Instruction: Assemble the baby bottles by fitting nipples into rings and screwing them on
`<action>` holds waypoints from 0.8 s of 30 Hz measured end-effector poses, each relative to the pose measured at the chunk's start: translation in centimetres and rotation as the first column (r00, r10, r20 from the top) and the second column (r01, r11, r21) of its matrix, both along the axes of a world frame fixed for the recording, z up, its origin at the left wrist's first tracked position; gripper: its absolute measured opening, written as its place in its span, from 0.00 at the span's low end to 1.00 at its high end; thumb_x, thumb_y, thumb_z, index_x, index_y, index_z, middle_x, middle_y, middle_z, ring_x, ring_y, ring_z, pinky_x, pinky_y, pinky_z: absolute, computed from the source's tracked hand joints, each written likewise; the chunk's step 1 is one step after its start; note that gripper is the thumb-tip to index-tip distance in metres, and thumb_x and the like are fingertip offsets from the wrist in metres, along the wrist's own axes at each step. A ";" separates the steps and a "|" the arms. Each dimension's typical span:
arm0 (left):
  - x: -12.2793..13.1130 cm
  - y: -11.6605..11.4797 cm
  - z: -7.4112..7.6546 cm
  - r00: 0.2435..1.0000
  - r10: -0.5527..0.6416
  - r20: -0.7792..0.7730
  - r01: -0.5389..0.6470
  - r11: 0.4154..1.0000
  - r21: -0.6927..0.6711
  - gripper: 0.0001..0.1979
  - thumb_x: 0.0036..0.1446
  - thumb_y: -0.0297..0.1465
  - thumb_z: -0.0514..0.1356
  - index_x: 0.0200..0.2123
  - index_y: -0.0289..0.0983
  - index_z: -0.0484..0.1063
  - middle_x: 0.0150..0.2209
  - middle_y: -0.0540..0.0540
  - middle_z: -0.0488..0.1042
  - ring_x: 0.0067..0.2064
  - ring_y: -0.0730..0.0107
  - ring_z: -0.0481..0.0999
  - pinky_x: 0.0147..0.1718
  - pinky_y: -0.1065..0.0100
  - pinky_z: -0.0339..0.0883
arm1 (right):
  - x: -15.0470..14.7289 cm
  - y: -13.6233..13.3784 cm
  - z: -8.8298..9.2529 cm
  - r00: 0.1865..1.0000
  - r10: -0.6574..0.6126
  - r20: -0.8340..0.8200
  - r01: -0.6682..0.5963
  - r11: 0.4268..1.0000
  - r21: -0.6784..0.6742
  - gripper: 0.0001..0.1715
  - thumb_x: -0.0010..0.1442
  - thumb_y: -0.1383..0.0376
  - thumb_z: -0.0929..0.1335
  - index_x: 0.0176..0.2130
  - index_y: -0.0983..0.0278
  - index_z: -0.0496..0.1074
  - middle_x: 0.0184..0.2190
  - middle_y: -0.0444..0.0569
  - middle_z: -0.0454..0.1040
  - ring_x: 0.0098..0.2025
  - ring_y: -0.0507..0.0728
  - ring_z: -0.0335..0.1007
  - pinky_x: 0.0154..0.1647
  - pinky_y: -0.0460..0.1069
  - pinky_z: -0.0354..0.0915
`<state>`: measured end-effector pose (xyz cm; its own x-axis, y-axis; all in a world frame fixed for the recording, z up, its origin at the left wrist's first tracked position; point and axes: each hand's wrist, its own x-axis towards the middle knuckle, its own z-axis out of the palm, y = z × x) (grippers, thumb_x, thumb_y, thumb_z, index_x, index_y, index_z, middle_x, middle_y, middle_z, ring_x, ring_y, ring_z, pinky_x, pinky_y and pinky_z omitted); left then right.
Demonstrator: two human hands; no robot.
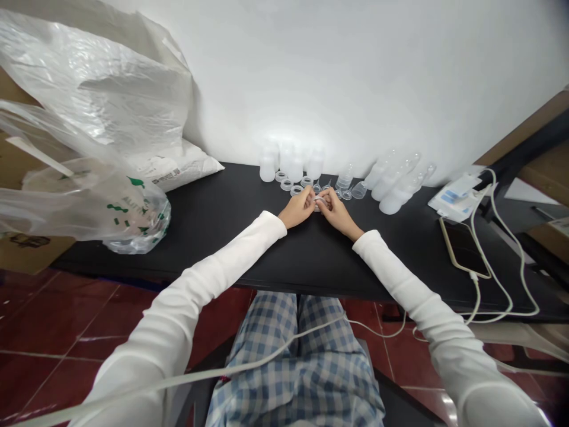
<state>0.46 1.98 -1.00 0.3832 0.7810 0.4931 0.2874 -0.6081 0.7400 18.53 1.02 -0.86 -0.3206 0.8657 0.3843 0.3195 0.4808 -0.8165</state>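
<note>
Between left hand [297, 207] and right hand [338, 213] sits a clear piece [318, 207] — partly hidden.

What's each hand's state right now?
Left hand: closed, fingertips pinching a small translucent ring-like piece.
Right hand: closed, fingertips gripping the same piece.

head view | from above lap [302, 385] | forward and down | table [311, 255] near
</note>
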 end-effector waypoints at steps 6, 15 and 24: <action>0.0 -0.3 0.3 0.999 0.020 0.042 -0.015 0.992 -0.123 0.10 0.58 0.27 0.62 0.38 0.39 0.61 0.33 0.52 0.71 0.31 0.75 0.71 0.35 0.70 0.68 | 0.2 0.1 -0.1 1.000 0.027 -0.005 -0.027 1.000 0.005 0.28 0.61 0.40 0.68 0.46 0.58 0.62 0.29 0.41 0.64 0.29 0.53 0.61 0.31 0.50 0.59; 0.2 -0.5 0.5 0.996 0.040 0.079 -0.026 0.985 -0.169 0.10 0.57 0.25 0.62 0.35 0.40 0.61 0.27 0.55 0.68 0.29 0.76 0.69 0.34 0.71 0.66 | -0.3 0.1 0.0 0.999 -0.003 -0.037 0.004 1.000 0.015 0.27 0.60 0.39 0.69 0.38 0.57 0.61 0.26 0.42 0.64 0.27 0.54 0.60 0.29 0.51 0.58; 0.9 -0.6 0.3 0.987 0.063 0.151 -0.033 0.981 -0.190 0.10 0.59 0.25 0.61 0.33 0.40 0.61 0.25 0.56 0.66 0.28 0.75 0.69 0.33 0.70 0.65 | -0.3 -0.4 0.1 0.999 -0.048 -0.010 0.049 0.997 0.057 0.24 0.65 0.41 0.66 0.39 0.57 0.62 0.25 0.42 0.65 0.26 0.54 0.60 0.29 0.51 0.60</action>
<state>1.39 1.40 -0.75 0.2731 0.8803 0.3879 0.1853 -0.4438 0.8767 18.23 0.63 -0.72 -0.2753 0.8568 0.4360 0.3366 0.5107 -0.7911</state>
